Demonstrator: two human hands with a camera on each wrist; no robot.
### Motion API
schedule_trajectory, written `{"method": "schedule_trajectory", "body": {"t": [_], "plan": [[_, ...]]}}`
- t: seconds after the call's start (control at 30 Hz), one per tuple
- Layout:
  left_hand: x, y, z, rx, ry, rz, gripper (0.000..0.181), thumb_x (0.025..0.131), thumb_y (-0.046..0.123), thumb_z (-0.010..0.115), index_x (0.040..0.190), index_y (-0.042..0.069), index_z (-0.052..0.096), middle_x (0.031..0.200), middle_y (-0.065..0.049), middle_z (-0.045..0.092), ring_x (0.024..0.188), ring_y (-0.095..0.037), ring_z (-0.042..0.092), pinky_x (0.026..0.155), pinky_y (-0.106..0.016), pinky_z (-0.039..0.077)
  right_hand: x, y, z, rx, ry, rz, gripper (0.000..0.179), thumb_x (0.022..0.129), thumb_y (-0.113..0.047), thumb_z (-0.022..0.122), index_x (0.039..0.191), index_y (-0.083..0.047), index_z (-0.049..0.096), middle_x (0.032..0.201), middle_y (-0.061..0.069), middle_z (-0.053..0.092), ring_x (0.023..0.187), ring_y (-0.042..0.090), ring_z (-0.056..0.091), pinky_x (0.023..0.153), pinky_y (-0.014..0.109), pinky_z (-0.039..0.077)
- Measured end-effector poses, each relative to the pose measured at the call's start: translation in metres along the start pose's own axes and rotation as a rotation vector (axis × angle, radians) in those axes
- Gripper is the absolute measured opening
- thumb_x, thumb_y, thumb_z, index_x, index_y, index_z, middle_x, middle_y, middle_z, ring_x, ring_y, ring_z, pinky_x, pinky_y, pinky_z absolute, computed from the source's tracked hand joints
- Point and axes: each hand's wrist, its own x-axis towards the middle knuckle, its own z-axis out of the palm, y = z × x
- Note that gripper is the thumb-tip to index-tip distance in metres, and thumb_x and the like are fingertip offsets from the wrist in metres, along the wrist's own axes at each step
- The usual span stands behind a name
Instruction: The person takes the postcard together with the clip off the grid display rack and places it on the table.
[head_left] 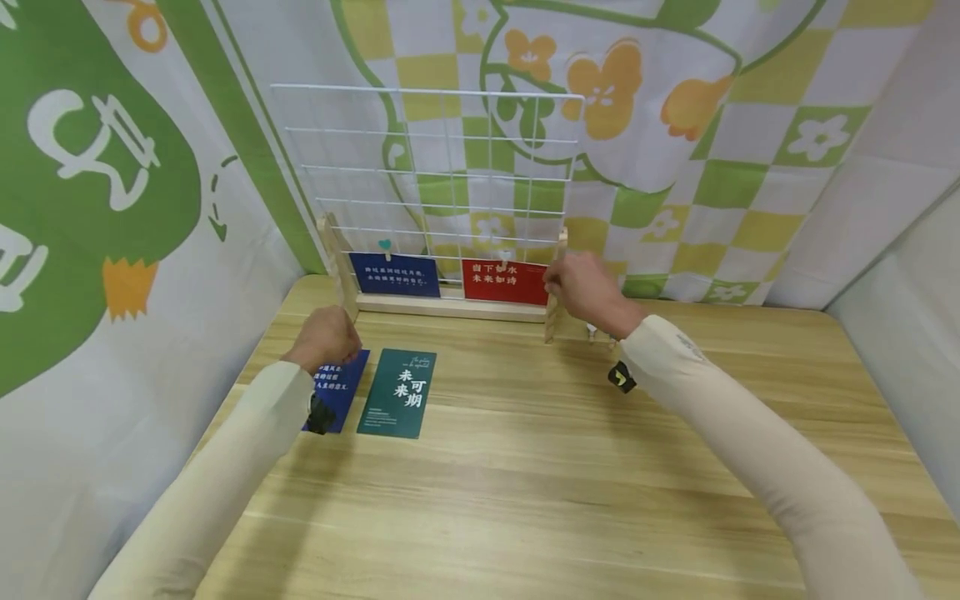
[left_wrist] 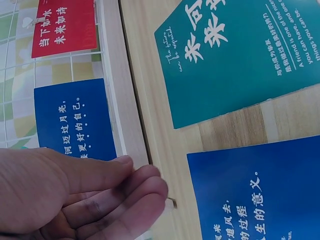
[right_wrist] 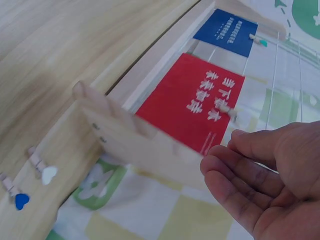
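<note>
A white wire grid rack (head_left: 450, 177) stands in a wooden base (head_left: 450, 308). Blue card (head_left: 395, 275) and red card (head_left: 504, 282) are clipped to its lower part with small heart pegs. My left hand (head_left: 324, 340) is by the rack's left end, above a blue card (head_left: 341, 387) on the table; its fingers (left_wrist: 145, 187) bend loosely around nothing visible. Beside that card lies a green card (head_left: 397, 393). My right hand (head_left: 588, 290) is at the right wooden upright (head_left: 553, 317), its loosely bent fingers (right_wrist: 235, 172) close to the upright and the red card's edge.
Two small clothespins, one with a white heart (right_wrist: 49, 175) and one with a blue heart (right_wrist: 22, 201), lie on the table right of the rack. A patterned cloth (head_left: 720, 167) hangs close behind the rack, and the wooden table (head_left: 510, 500) stretches in front.
</note>
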Motion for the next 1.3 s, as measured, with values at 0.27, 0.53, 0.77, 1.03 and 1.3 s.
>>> {"method": "schedule_trajectory", "body": {"t": [0.27, 0.53, 0.77, 1.03, 1.3], "plan": [[0.003, 0.000, -0.001, 0.031, 0.152, 0.032, 0.017, 0.084, 0.004, 0.061, 0.084, -0.003, 0.077, 0.076, -0.014, 0.073, 0.071, -0.028, 0.064, 0.079, -0.048, 0.054, 0.013, -0.019, 0.001, 0.045, -0.043, -0.025, 0.017, 0.093, -0.007, 0.065, 0.105, 0.001, 0.074, 0.102, 0.016, 0.075, 0.093, 0.029, 0.071, 0.083, 0.037, 0.058], [0.006, 0.001, -0.004, -0.007, 0.213, 0.001, 0.019, 0.088, 0.010, 0.067, 0.094, -0.008, 0.074, 0.093, -0.023, 0.072, 0.085, -0.037, 0.065, 0.084, -0.050, 0.052, 0.025, -0.029, 0.007, 0.025, -0.008, -0.074, 0.014, 0.091, -0.006, 0.065, 0.096, -0.001, 0.077, 0.096, 0.014, 0.075, 0.088, 0.028, 0.071, 0.083, 0.037, 0.057], [0.010, 0.003, -0.010, -0.006, 0.243, 0.012, 0.024, 0.086, 0.012, 0.070, 0.067, -0.003, 0.067, 0.063, -0.010, 0.061, 0.068, -0.027, 0.053, 0.072, -0.044, 0.047, 0.032, -0.040, 0.011, 0.028, -0.044, -0.094, 0.014, 0.092, -0.003, 0.061, 0.092, -0.001, 0.075, 0.088, 0.011, 0.074, 0.073, 0.019, 0.063, 0.067, 0.029, 0.054], [0.014, 0.004, -0.011, -0.011, 0.275, -0.003, 0.025, 0.085, 0.013, 0.071, 0.066, -0.002, 0.065, 0.061, -0.007, 0.057, 0.064, -0.024, 0.050, 0.065, -0.041, 0.045, 0.042, -0.053, 0.014, 0.033, -0.035, -0.120, 0.019, 0.092, -0.004, 0.062, 0.073, -0.004, 0.066, 0.069, 0.006, 0.065, 0.063, 0.016, 0.052, 0.058, 0.026, 0.044], [0.017, 0.007, -0.016, -0.031, 0.290, 0.006, 0.035, 0.085, 0.013, 0.069, 0.056, 0.006, 0.050, 0.056, -0.005, 0.052, 0.058, -0.021, 0.046, 0.057, -0.033, 0.038, 0.051, -0.072, 0.020, -0.008, -0.075, -0.076, 0.011, 0.093, -0.006, 0.062, 0.098, -0.002, 0.072, 0.091, 0.011, 0.073, 0.085, 0.025, 0.066, 0.077, 0.037, 0.054]]}}
